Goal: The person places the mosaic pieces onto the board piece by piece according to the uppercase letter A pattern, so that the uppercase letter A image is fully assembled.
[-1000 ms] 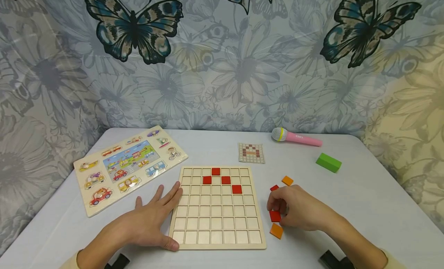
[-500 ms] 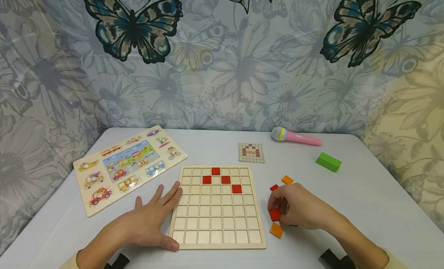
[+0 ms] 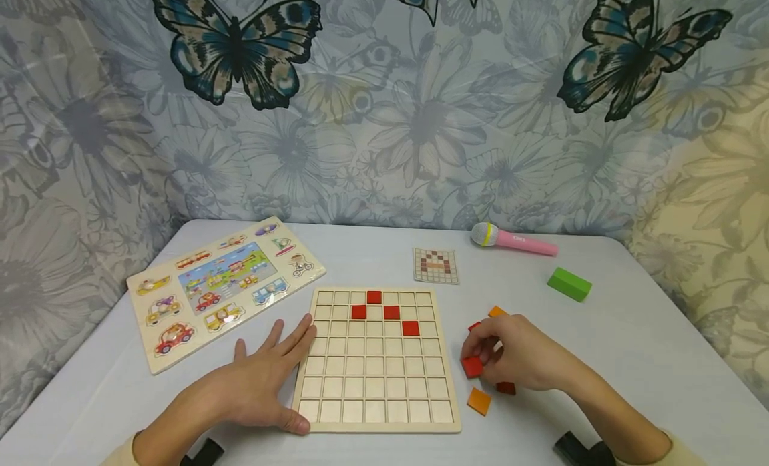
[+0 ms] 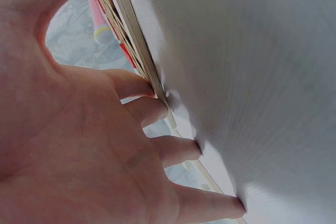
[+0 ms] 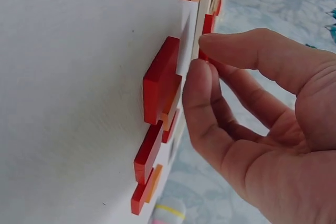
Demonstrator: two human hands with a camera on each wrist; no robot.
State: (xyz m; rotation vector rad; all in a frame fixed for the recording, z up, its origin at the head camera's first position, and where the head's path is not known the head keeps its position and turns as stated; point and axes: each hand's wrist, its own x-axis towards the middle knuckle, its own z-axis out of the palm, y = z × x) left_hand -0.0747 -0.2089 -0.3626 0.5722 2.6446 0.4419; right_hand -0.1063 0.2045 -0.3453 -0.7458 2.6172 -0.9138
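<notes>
A square wooden grid board [image 3: 374,386] lies in the middle, with several red tiles [image 3: 410,328] set in its upper cells. My left hand [image 3: 264,382] lies spread along the board's left edge; the thumb touches the near left corner. Fingertips press at the board's side in the left wrist view. To the right of the board, my right hand [image 3: 523,352] pinches a red square tile [image 3: 472,366] between thumb and finger, above the cloth. Under and around that hand lie loose red tiles [image 5: 161,82], partly hidden in the head view, and an orange tile [image 3: 479,401].
A small pattern card [image 3: 435,266] lies beyond the board. Farther right are a pink toy microphone [image 3: 517,241] and a green block [image 3: 569,284]. A picture puzzle board [image 3: 225,292] sits at the left. Another orange tile [image 3: 496,312] shows behind the right hand.
My right hand has lifted the red tile slightly away from the orange tile near it. A dark red tile now shows under the hand. My left hand stays still.
</notes>
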